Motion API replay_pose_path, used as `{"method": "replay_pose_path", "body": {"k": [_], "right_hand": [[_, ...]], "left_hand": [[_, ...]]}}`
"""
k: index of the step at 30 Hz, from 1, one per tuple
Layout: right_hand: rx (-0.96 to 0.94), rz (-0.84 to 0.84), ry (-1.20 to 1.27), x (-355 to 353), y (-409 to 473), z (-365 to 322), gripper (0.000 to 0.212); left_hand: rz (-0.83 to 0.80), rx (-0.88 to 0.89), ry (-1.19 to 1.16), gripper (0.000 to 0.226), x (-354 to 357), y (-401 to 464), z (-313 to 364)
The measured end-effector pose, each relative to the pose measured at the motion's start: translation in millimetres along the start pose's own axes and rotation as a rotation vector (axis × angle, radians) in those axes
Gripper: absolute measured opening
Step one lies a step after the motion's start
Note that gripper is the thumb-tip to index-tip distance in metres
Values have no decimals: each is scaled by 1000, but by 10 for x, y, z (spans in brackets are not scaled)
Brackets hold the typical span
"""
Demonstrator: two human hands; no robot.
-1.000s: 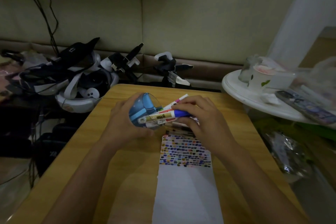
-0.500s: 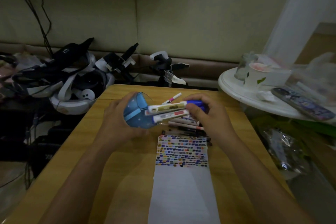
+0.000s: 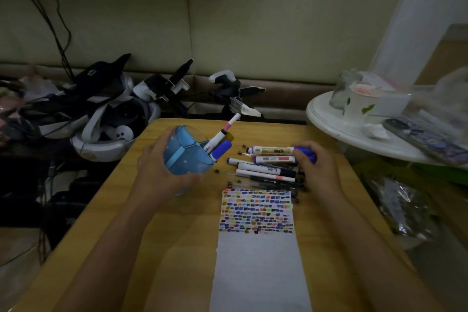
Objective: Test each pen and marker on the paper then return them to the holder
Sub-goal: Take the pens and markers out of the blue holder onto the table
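— At the middle of the frame, what is the left hand (image 3: 162, 175) doing?
— It grips the blue holder (image 3: 186, 153), tilted toward the right, fingers wrapped round its wall. The holder's base is hidden behind the hand, so whether it touches the wooden table (image 3: 126, 223) I cannot tell.
— What is inside it?
— A pink-banded pen (image 3: 231, 124), a white marker (image 3: 215, 140) and a blue-capped marker (image 3: 220, 149) stick out toward the upper right. Its other compartments are hard to read in the dim light.
— And the right hand (image 3: 319, 172)?
— Its fingers curl round the blue cap of a whiteboard marker (image 3: 276, 150) at the top of the loose pile of pens (image 3: 266, 172), just right of the holder. The pile's right ends are covered by that hand.
— The paper (image 3: 258, 261)?
— Below the pile, its upper part filled with coloured strokes; its bottom edge is cut off by the frame.
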State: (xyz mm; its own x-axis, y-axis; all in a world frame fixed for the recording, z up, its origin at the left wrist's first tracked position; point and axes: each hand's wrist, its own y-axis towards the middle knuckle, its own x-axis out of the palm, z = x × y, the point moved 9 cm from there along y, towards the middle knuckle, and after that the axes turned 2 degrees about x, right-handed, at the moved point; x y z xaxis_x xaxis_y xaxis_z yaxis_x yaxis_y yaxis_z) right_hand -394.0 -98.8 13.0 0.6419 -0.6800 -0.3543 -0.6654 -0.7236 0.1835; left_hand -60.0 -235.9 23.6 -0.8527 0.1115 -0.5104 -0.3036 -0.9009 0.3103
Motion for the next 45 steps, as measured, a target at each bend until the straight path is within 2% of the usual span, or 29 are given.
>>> {"method": "replay_pose_path", "body": {"k": [16,34,39,45], "right_hand": [[-192,-40,-322,194,20,114,26],[-222,-25,-482,225,37,154,30],[-276,4,-518,224,14,121,31],[-252,90,-461,120,-31,9,33]], "left_hand": [[-17,61,-20,109,-8,-74,141],[-42,99,27,113,30,-90,192],[-53,125,43,114,52,-81,218],[-118,183,62,113,68,-95,273]]}}
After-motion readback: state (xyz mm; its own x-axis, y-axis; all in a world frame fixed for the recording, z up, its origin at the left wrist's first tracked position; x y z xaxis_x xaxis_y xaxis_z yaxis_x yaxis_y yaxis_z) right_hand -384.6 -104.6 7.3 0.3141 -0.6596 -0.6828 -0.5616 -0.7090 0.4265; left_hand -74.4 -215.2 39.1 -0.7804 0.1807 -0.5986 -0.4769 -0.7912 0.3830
